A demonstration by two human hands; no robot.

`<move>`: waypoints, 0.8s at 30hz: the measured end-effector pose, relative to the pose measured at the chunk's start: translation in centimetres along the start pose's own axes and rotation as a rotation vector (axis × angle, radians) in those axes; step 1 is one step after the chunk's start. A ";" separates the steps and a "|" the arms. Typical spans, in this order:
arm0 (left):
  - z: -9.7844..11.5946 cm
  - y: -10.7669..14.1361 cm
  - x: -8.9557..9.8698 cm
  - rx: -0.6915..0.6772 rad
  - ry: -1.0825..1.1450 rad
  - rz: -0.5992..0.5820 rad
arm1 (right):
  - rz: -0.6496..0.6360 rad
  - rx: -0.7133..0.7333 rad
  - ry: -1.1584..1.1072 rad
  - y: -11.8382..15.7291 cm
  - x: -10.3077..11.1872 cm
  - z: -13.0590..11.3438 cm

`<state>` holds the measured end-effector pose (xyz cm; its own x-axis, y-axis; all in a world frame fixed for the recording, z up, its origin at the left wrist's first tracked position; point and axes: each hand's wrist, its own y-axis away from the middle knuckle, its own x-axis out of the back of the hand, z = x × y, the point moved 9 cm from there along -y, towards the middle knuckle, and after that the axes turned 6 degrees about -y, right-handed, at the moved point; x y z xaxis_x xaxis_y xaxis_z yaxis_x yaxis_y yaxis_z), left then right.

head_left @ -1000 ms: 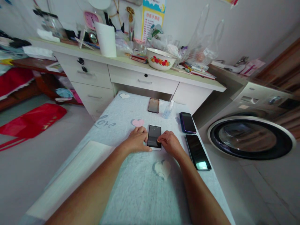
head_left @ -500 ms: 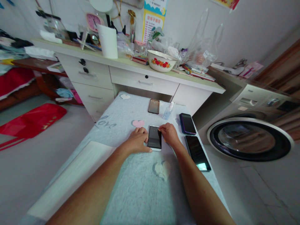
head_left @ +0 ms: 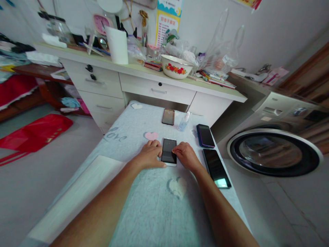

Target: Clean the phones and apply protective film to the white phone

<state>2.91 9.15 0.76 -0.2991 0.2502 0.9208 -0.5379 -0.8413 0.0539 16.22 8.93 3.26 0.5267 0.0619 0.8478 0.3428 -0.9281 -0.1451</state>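
Pinching right hand [head_left: 186, 155] is shifting work lower on the white smartphone [head_left: 169, 156].
Contents unclear; half-spread left hand [head_left: 151, 155] is bracing opposite.

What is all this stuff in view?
Table: 1, pale blue cover, centre
White phone: 1, white, dark screen, on table
Dark phone: 1, black, table's right edge
Larger device: 1, black, nearer, same edge
Phone or case: 1, brown, far end
Bottle: 1, bluish clear, beside it
Cabinet: 1, white, behind
Bowl: 1, flowered white, on cabinet
Smaller clutter: uncounted, mixed, on cabinet
Washing machine: 1, grey, right
Bag: 1, red, left floor
Left hand: 1, bare, white phone's left
Right hand: 1, bare, its right
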 end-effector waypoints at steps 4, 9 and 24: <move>-0.1 0.0 0.0 0.000 0.002 0.013 | -0.072 0.065 -0.055 1.6 -0.6 -1.2; 0.1 0.0 0.2 -0.017 0.007 0.029 | -0.174 0.177 -0.100 2.6 -1.0 -3.2; 0.0 -0.1 0.0 -0.022 -0.007 0.012 | 0.067 -0.066 -0.035 -2.6 -0.1 1.9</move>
<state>2.96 9.23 0.76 -0.3000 0.2362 0.9242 -0.5515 -0.8335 0.0340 16.79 12.02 2.57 0.5738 0.0101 0.8189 0.2545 -0.9526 -0.1666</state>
